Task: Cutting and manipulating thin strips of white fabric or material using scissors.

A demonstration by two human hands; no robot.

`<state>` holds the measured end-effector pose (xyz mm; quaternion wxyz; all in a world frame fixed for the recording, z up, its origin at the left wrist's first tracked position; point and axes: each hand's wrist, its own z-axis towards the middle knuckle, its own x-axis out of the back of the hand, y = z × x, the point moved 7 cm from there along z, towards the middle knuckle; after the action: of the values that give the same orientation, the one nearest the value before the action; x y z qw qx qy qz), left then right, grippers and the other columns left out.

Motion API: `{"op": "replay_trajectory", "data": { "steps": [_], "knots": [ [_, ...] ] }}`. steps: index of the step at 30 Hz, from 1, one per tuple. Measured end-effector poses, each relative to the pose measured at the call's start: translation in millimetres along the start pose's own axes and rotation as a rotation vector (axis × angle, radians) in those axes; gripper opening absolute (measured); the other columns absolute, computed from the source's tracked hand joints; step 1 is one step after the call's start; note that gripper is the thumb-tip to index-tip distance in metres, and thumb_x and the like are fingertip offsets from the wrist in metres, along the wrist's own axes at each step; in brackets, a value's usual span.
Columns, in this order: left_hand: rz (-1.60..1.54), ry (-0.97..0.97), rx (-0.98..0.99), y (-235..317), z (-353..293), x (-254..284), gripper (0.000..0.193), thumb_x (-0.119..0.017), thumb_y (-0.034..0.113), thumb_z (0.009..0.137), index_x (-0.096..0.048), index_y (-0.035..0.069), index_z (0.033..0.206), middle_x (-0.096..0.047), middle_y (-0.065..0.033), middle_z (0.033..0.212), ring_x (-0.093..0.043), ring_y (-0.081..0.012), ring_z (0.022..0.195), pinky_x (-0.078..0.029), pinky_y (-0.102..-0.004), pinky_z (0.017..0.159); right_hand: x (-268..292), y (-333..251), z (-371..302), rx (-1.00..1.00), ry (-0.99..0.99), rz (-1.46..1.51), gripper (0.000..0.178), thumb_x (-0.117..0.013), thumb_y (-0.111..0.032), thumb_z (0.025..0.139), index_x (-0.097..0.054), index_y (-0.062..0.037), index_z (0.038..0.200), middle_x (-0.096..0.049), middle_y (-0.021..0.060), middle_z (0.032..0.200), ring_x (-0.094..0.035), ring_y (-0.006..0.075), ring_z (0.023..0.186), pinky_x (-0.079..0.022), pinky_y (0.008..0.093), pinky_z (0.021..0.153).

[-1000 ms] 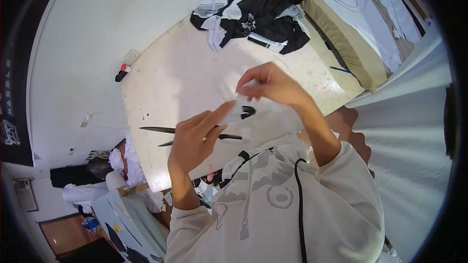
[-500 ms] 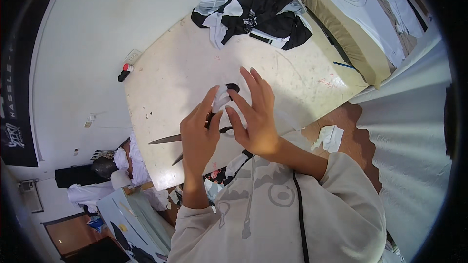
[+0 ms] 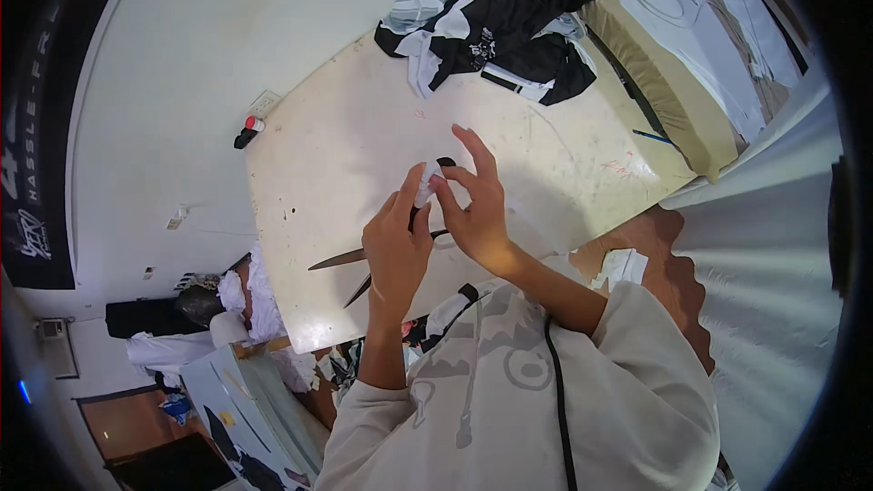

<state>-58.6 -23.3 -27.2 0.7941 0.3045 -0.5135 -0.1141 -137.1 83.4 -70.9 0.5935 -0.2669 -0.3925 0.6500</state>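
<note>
Over the near part of the pale table (image 3: 318, 136), I hold a small folded piece of white and black fabric (image 3: 426, 187). My left hand (image 3: 397, 241) grips its left side between thumb and fingers. With thumb and forefinger, my right hand (image 3: 476, 218) pinches its upper right part, the other fingers raised. A black bit of it shows behind the right fingertips. Below the left hand lies a pair of large scissors (image 3: 336, 260), blades apart and pointing left; that hand hides their middle, and a dark handle part shows on its right.
A heap of black, white and grey garments (image 3: 491, 32) lies at the table's far side. To its right are a tan cushion-like bundle (image 3: 650, 73) and a blue pen (image 3: 652, 136). A red-capped dark item (image 3: 249, 132) stands at the left edge. White scraps (image 3: 623, 267) lie on the floor.
My right thumb and forefinger have come together on the fabric, where they were spread apart before. The whole view has shifted slightly, with the table appearing farther right.
</note>
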Motion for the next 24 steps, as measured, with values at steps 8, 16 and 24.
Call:
{"op": "replay_trajectory", "data": {
  "steps": [8, 16, 24],
  "knots": [
    [0.032, 0.043, 0.015, -13, 8, 24, 0.055, -0.067, -0.004, 0.083, -0.059, 0.011, 0.135, -0.064, -0.0145, 0.08, -0.062, -0.0249, 0.064, -0.051, -0.0341, 0.061, 17, 9, 7, -0.385, -0.252, 0.573, 0.023, -0.053, -0.013, 0.103, -0.063, 0.0011, 0.089, -0.053, 0.0109, 0.14, -0.055, 0.0094, 0.099, -0.04, 0.0259, 0.09],
    [0.054, 0.024, 0.08, -45, -1, 39, 0.058, -0.069, -0.005, 0.083, -0.059, 0.011, 0.137, -0.059, -0.01, 0.07, -0.057, -0.0157, 0.057, -0.047, -0.0288, 0.055, 119, -8, 63, -0.409, -0.228, 0.573, 0.011, -0.067, -0.014, 0.092, -0.063, -0.0031, 0.092, -0.062, 0.0031, 0.091, -0.056, 0.0095, 0.084, -0.044, 0.0295, 0.09],
    [0.131, 0.097, 0.061, -64, -9, 66, 0.057, -0.07, -0.005, 0.081, -0.06, 0.01, 0.135, -0.057, -0.011, 0.068, -0.054, -0.018, 0.054, -0.046, -0.0301, 0.054, 283, 25, 182, -0.328, 0.352, 0.387, 0.02, -0.064, -0.023, 0.097, -0.066, -0.0038, 0.103, -0.062, 0.0007, 0.091, -0.043, 0.0052, 0.058, -0.041, 0.0194, 0.059]
  ]
}}
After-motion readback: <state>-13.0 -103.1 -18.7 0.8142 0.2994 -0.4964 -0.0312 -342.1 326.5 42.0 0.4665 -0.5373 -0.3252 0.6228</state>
